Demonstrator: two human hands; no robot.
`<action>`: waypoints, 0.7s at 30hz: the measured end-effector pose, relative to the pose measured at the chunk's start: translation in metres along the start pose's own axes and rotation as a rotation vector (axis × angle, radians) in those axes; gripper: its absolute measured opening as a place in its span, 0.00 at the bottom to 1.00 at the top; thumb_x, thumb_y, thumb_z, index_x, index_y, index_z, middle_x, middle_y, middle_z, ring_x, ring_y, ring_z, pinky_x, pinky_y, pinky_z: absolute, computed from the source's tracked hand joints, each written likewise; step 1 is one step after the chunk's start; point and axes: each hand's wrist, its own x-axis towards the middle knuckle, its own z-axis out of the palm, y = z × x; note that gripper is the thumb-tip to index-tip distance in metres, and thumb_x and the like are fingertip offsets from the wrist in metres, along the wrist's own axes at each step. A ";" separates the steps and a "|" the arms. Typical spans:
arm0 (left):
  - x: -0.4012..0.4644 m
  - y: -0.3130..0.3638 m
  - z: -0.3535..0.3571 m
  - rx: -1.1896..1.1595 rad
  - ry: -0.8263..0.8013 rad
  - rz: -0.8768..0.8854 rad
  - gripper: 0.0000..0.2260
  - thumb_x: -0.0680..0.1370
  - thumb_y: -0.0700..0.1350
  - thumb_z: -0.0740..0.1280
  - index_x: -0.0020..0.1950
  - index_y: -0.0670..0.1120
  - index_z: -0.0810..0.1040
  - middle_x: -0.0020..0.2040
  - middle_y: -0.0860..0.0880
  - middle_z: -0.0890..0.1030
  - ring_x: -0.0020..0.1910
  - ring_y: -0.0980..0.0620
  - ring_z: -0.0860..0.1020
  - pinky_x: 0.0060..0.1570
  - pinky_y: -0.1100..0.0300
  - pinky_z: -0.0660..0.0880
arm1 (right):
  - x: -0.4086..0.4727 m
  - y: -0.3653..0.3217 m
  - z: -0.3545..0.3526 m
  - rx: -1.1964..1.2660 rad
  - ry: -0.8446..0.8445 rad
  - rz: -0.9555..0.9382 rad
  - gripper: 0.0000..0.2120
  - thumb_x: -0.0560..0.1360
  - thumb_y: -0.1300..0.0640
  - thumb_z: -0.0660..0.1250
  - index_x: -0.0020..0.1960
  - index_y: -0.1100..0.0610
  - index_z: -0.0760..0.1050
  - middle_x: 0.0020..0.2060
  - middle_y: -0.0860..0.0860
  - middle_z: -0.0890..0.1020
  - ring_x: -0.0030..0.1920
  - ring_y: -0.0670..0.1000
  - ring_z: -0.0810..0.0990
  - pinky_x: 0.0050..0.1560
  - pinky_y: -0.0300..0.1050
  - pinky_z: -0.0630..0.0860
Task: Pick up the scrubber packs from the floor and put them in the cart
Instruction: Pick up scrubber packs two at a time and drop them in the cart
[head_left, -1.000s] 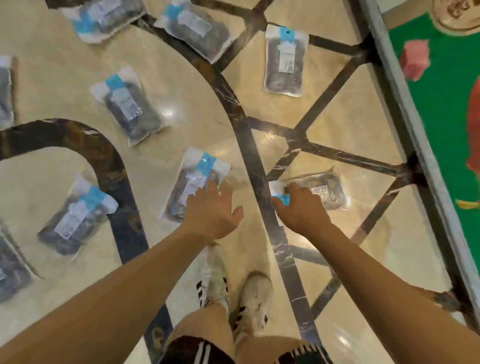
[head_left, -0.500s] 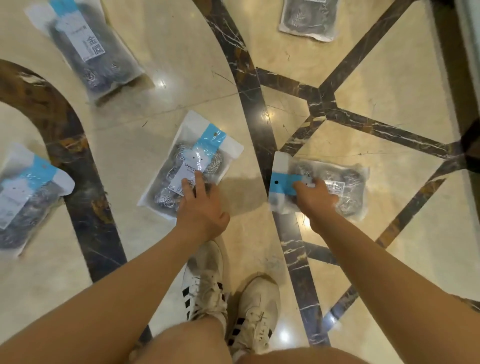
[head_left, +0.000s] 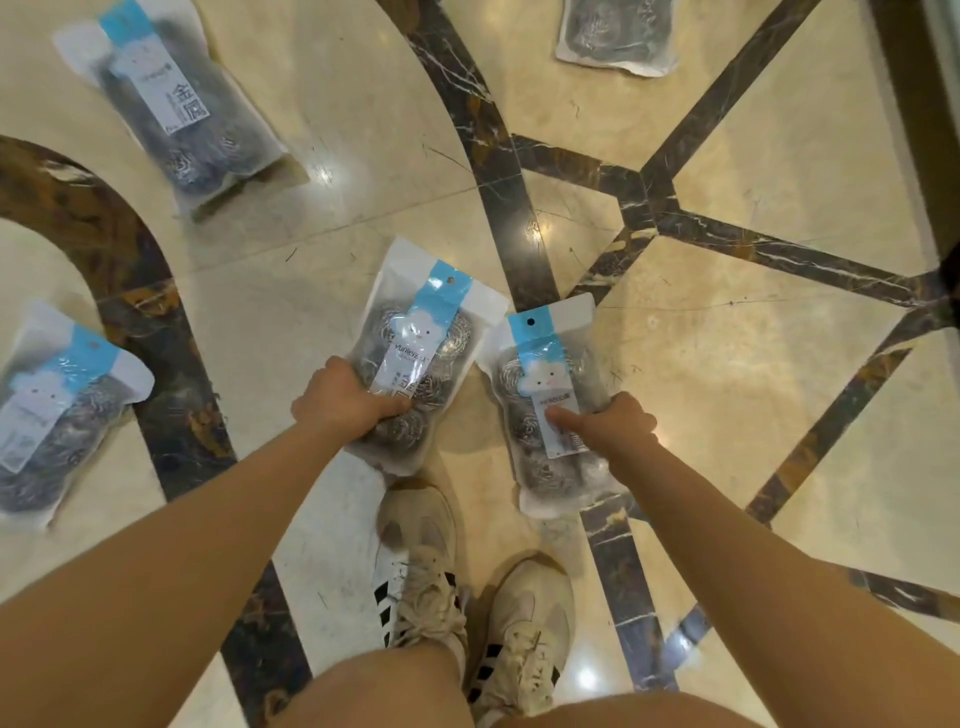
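- Underfoot, the marble floor (head_left: 779, 171) fills the whole view, cream slabs cut by dark veined bands; no cart shows anywhere, so which way the packs must travel cannot be told from here.
- Three more scrubber packs lie flat on that floor: the far-left pack (head_left: 176, 104) near the top, the left-edge pack (head_left: 57, 405) well off to the left side, and the top pack (head_left: 615, 36) half cut off by the upper edge. The first two lie on the left arm's side; the top one lies straight ahead, nearer the right arm.
- The left pack (head_left: 421, 353) is held just above the floor, its blue header pointing away from the person and its long axis running roughly along the forearm, tilted a little to the right.
- The right pack (head_left: 545, 410) is held beside it, near but not touching as far as I can judge, its long axis also pointing away, with the header leaning slightly left.
- Two pale shoes (head_left: 421, 566) stand below both packs.
- The left hand (head_left: 345, 400) grips its pack from the left edge, fingers curled over the front near the lower half.
- The right hand (head_left: 608, 426) grips its pack from the right edge, thumb pressed across the label and the fingers hidden behind.
- Judging by this, both hands are full, so the coming move is a carry to the cart, and the packs on the floor wait for a later trip.
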 end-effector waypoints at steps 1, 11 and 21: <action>-0.004 -0.002 0.000 -0.065 -0.016 0.023 0.35 0.64 0.56 0.83 0.63 0.40 0.75 0.59 0.41 0.82 0.57 0.40 0.80 0.56 0.48 0.78 | -0.004 0.004 0.004 0.064 -0.007 -0.014 0.46 0.57 0.34 0.82 0.64 0.58 0.72 0.63 0.59 0.75 0.61 0.62 0.77 0.64 0.63 0.78; -0.143 -0.001 -0.063 -0.518 -0.172 0.210 0.13 0.70 0.41 0.81 0.43 0.53 0.79 0.40 0.55 0.83 0.34 0.62 0.83 0.38 0.65 0.80 | -0.122 0.016 -0.064 0.505 -0.058 -0.265 0.23 0.75 0.52 0.78 0.63 0.63 0.77 0.49 0.58 0.86 0.38 0.52 0.83 0.25 0.38 0.76; -0.402 0.018 -0.228 -0.939 -0.301 0.186 0.28 0.72 0.58 0.75 0.66 0.43 0.80 0.57 0.43 0.87 0.56 0.42 0.86 0.64 0.40 0.78 | -0.400 -0.012 -0.236 0.590 -0.274 -0.632 0.22 0.74 0.50 0.77 0.65 0.54 0.78 0.58 0.55 0.87 0.57 0.56 0.87 0.57 0.56 0.83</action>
